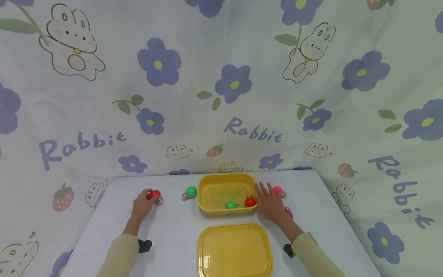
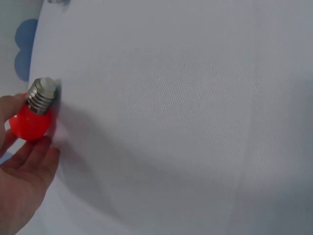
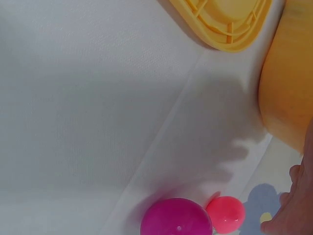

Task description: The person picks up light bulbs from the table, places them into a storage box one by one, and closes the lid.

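Note:
At the left of the table, my left hand (image 1: 142,204) holds a red light bulb (image 1: 154,194) between thumb and fingers. In the left wrist view the red bulb's silver screw base (image 2: 40,100) points up and away from the palm. My right hand (image 1: 271,204) has its fingers straight and rests against the right side of a yellow plastic box (image 1: 214,191). Inside the box lie a green bulb (image 1: 230,205) and another red bulb (image 1: 250,202). A second green bulb (image 1: 191,191) lies just left of the box.
Beyond the right hand lies a pink bulb (image 1: 277,190); a purple bulb (image 1: 289,214), partly hidden by the wrist, is nearer. In front of the box a yellow lid (image 1: 235,250) lies flat on the white table (image 1: 169,231). A patterned curtain (image 1: 194,127) hangs behind.

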`<state>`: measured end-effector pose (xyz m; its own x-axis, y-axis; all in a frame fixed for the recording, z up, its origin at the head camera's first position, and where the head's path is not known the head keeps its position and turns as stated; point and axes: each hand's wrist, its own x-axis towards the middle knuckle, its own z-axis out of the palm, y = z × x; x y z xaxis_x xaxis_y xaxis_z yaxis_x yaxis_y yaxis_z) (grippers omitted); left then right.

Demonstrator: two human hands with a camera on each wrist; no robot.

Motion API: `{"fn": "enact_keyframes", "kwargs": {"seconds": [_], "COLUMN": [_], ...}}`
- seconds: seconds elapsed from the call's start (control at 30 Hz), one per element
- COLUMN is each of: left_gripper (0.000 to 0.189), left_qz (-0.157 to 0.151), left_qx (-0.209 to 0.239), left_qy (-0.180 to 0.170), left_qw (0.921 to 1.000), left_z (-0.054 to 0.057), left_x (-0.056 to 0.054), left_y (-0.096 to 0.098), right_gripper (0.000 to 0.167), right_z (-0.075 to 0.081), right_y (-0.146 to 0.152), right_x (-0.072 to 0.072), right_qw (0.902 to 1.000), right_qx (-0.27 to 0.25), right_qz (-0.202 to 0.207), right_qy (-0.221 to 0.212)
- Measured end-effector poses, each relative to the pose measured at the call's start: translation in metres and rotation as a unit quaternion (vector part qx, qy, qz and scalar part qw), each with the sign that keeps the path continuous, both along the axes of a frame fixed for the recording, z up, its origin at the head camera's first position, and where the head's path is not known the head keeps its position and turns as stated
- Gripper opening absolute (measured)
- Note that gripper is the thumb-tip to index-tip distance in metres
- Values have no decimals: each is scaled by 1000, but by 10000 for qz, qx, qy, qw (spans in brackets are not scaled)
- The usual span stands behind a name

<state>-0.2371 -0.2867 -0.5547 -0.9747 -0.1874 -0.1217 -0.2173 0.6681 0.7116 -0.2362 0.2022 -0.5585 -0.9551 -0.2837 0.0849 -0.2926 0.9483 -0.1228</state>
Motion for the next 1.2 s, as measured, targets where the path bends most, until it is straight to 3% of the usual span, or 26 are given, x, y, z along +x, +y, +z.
{"fn": "enact_keyframes", "kwargs": {"seconds": [0.2,0.57,0.83,1.2], "left_gripper": [56,55,54,54], "left_qz": [76,-104,-299,-733], "left_qx": [-25,174,492,863], "left_qy": [18,680,1063,1083], "left_qw": [10000,9975,9927,9876], "left_z": [0,21,44,54], "left_x": [-1,-8,-16,-9], "left_y": [-2,12,57,130], "right_gripper": [55,54,54,54], "right_z": [2,2,3,-1], "right_y": [1,2,2,3], "right_x": [-1,-2,0,-1], "right_qw": [10000,10000,9999,9997], "right_qx": [-8,29,42,150], "right_qz": [26,58,93,135], "right_qy": [-12,45,123,112]}}
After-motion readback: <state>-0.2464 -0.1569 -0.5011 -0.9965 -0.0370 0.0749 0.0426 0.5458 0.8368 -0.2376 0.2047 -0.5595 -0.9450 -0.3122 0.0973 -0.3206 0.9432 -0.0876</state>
